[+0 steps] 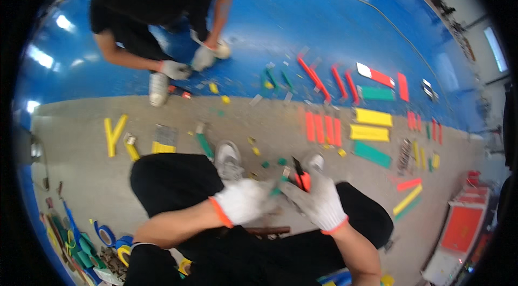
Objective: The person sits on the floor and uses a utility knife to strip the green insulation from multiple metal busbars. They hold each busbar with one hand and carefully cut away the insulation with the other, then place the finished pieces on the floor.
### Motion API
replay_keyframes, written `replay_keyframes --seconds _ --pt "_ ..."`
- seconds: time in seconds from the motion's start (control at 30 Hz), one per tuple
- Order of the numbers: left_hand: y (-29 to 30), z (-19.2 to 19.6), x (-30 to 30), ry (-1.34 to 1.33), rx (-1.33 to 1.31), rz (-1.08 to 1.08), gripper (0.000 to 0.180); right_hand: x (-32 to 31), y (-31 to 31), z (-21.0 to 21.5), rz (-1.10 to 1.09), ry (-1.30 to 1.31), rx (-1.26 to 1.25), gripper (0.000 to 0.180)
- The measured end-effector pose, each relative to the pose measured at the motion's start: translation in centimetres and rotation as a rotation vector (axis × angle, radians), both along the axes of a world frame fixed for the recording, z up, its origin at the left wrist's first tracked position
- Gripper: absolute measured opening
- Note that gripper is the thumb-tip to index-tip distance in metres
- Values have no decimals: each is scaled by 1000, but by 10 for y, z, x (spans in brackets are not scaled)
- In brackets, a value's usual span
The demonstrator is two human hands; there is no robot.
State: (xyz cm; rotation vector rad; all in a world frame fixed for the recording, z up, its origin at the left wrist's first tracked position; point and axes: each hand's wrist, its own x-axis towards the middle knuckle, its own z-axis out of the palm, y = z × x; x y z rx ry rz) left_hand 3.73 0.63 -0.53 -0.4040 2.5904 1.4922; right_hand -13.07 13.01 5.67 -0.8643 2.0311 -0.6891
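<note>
Both my hands wear white work gloves with orange cuffs and meet low in front of me, between my bent knees. My left hand (244,201) is closed, its fingertips on a small green strip (277,189); blur hides its exact grip. In my right hand (319,202) is a black-and-red knife-like tool (300,174), with its dark narrow end pointing up and away from me. The right fingers also come close to the green strip; whether they touch it I cannot tell. Small green scraps (281,161) and yellow scraps (256,151) lie on the floor just beyond.
Opposite me a gloved co-worker (156,11) crouches on the blue floor. Red strips (324,128), yellow plates (372,117) and green plates (372,154) lie to the right. Yellow strips (113,135) lie left. Tape rolls (105,236) sit lower left, a red-and-white case (461,229) lower right.
</note>
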Motion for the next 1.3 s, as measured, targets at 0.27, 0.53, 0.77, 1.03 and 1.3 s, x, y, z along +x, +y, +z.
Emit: replay_keyframes --seconds 0.27,0.53,0.77,1.03,1.3 --pt "12 -15 -7 92 -77 -24 39 -7 2 12 63 -85 25 29" --pt "12 -17 -11 130 -277 -90 42 -9 16 -3 25 -67 -153 23" --pt "17 -6 -24 208 -615 55 19 -1 10 5 -283 -311 -66 29" --pt "12 1 -19 175 -685 104 17 13 -1 1 -432 -307 -186 29" --pt "24 3 -19 138 -784 218 10 29 -13 11 -343 -97 -148 30"
